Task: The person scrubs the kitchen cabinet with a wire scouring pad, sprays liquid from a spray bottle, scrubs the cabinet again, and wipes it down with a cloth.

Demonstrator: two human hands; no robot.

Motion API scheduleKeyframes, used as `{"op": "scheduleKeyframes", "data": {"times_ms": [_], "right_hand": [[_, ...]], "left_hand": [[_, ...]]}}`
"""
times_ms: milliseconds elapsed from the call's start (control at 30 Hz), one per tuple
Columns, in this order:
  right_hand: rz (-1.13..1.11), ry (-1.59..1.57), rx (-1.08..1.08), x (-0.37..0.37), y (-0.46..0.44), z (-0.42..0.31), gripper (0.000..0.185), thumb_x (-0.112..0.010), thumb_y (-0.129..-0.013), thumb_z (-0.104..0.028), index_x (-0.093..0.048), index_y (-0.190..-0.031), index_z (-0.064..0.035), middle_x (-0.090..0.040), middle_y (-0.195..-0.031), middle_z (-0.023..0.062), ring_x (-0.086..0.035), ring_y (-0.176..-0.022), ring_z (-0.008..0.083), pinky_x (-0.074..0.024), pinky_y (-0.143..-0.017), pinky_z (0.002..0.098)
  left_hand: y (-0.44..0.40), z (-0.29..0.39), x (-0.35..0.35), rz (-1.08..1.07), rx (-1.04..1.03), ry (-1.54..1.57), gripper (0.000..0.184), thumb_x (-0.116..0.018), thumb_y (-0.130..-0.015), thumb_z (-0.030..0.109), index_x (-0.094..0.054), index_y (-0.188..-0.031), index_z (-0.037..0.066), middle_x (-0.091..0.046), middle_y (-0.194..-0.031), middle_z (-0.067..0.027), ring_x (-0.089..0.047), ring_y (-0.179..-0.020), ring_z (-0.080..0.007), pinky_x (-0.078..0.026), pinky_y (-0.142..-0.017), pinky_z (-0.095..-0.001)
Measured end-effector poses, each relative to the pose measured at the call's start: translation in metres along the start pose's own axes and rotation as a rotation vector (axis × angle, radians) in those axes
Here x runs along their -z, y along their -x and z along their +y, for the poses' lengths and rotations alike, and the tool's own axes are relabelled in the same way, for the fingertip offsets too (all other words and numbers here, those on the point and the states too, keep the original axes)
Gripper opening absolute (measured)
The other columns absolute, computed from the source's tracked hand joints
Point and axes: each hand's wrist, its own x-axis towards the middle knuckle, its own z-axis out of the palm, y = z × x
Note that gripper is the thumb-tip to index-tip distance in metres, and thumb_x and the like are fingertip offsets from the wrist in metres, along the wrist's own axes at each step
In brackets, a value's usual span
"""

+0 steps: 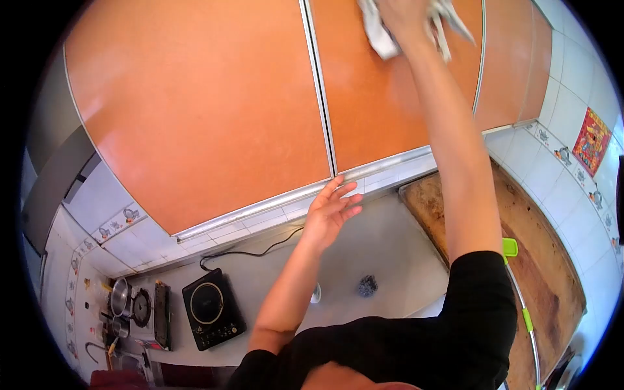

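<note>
The white cloth is up against the orange cabinet door, bunched under the right hand; that hand is blurred and its fingers run out of view, so I cannot tell how tightly they close. The cloth looks light, limp and soft, nothing to break, best held by a gathered middle, since its loose ends hang out on both sides. The left hand is empty, fingers spread and slightly curled, fingertips at the metal bottom rail. The upright metal strip between doors could catch a trailing corner. Below, the table carries a black hot plate and a dark scouring pad; a green-and-white pole lies across the wooden board, close beside the right arm.
</note>
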Motion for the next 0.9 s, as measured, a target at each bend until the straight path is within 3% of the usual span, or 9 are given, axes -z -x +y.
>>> {"op": "scheduleKeyframes", "data": {"times_ms": [33, 133, 167, 300, 500, 600, 733, 767, 900], "right_hand": [[0.375, 0.006, 0.205, -0.018, -0.012, -0.033, 0.028, -0.060, -0.087, -0.020, -0.063, -0.106, -0.0003, -0.058, -0.117, 0.0220, -0.050, -0.109, 0.0383, -0.0397, -0.096, 0.0454], [0.181, -0.122, 0.153, -0.020, -0.013, -0.061, 0.034, -0.061, -0.087, -0.022, -0.060, -0.114, -0.0019, -0.053, -0.124, 0.0208, -0.049, -0.113, 0.0377, -0.0384, -0.099, 0.0463], [-0.176, -0.221, 0.201, -0.010, 0.007, -0.041, 0.045, -0.062, -0.086, -0.032, -0.056, -0.118, -0.0013, -0.053, -0.126, 0.0229, -0.048, -0.114, 0.0399, -0.0374, -0.098, 0.0491], [-0.331, -0.074, 0.287, 0.051, 0.227, -0.073, 0.079, -0.072, -0.074, -0.053, -0.049, -0.134, -0.0065, -0.031, -0.150, 0.0228, -0.042, -0.123, 0.0404, -0.0321, -0.103, 0.0577], [-0.386, -0.293, 0.528, 0.086, 0.279, -0.065, 0.053, -0.068, -0.075, -0.021, -0.057, -0.125, -0.0070, -0.048, -0.137, 0.0219, -0.047, -0.119, 0.0344, -0.0427, -0.092, 0.0486], [-0.367, -0.221, 0.489, 0.089, 0.270, -0.006, 0.059, -0.069, -0.074, -0.022, -0.055, -0.129, -0.0065, -0.051, -0.134, 0.0208, -0.049, -0.117, 0.0354, -0.0439, -0.090, 0.0458], [-0.400, -0.100, -0.082, 0.124, 0.278, 0.146, 0.067, -0.064, -0.080, -0.014, -0.041, -0.142, -0.0030, -0.045, -0.137, 0.0220, -0.044, -0.123, 0.0388, -0.0325, -0.103, 0.0514], [-0.260, 0.206, 0.081, 0.144, 0.269, 0.166, 0.065, -0.061, -0.081, -0.009, -0.039, -0.142, -0.0009, -0.043, -0.139, 0.0232, -0.042, -0.125, 0.0390, -0.0312, -0.106, 0.0489], [-0.160, 0.211, -0.145, 0.168, 0.260, 0.206, 0.061, -0.059, -0.082, -0.005, -0.040, -0.139, 0.0005, -0.043, -0.137, 0.0239, -0.042, -0.127, 0.0376, -0.0302, -0.109, 0.0454]], "left_hand": [[0.001, 0.000, 0.001, 0.015, -0.005, -0.030, 0.052, -0.049, -0.091, -0.003, -0.037, -0.141, 0.005, -0.049, -0.136, -0.0143, -0.057, -0.115, -0.0294, -0.051, -0.092, -0.0413], [0.005, -0.009, 0.004, 0.082, -0.056, -0.100, 0.053, -0.049, -0.090, -0.004, -0.039, -0.141, 0.005, -0.048, -0.137, -0.0133, -0.058, -0.113, -0.0288, -0.052, -0.090, -0.0405], [0.008, -0.012, 0.004, 0.116, -0.086, -0.125, 0.052, -0.049, -0.090, -0.004, -0.040, -0.140, 0.004, -0.048, -0.137, -0.0134, -0.058, -0.113, -0.0289, -0.052, -0.090, -0.0403], [0.015, -0.021, 0.004, 0.181, -0.171, -0.133, 0.048, -0.050, -0.089, -0.004, -0.044, -0.137, 0.003, -0.047, -0.137, -0.0127, -0.058, -0.113, -0.0275, -0.052, -0.089, -0.0392], [0.013, -0.044, 0.011, 0.389, -0.331, -0.413, 0.036, -0.052, -0.090, -0.002, -0.051, -0.125, 0.004, -0.053, -0.131, -0.0116, -0.059, -0.111, -0.0227, -0.051, -0.089, -0.0372], [0.018, -0.053, -0.003, 0.477, -0.387, -0.520, 0.031, -0.052, -0.092, -0.001, -0.050, -0.123, 0.004, -0.053, -0.127, -0.0110, -0.058, -0.106, -0.0190, -0.051, -0.088, -0.0352], [0.020, -0.066, -0.009, 0.561, -0.497, -0.728, 0.027, -0.053, -0.094, 0.002, -0.051, -0.120, 0.002, -0.054, -0.126, -0.0100, -0.056, -0.107, -0.0165, -0.050, -0.087, -0.0324], [0.019, -0.067, -0.009, 0.581, -0.563, -0.857, 0.028, -0.054, -0.092, 0.000, -0.052, -0.120, 0.002, -0.054, -0.126, -0.0109, -0.056, -0.108, -0.0187, -0.049, -0.089, -0.0341], [0.013, -0.055, -0.043, 0.569, -0.809, -1.561, 0.040, -0.058, -0.084, -0.004, -0.052, -0.123, 0.001, -0.053, -0.129, -0.0156, -0.052, -0.118, -0.0302, -0.040, -0.101, -0.0432]]}}
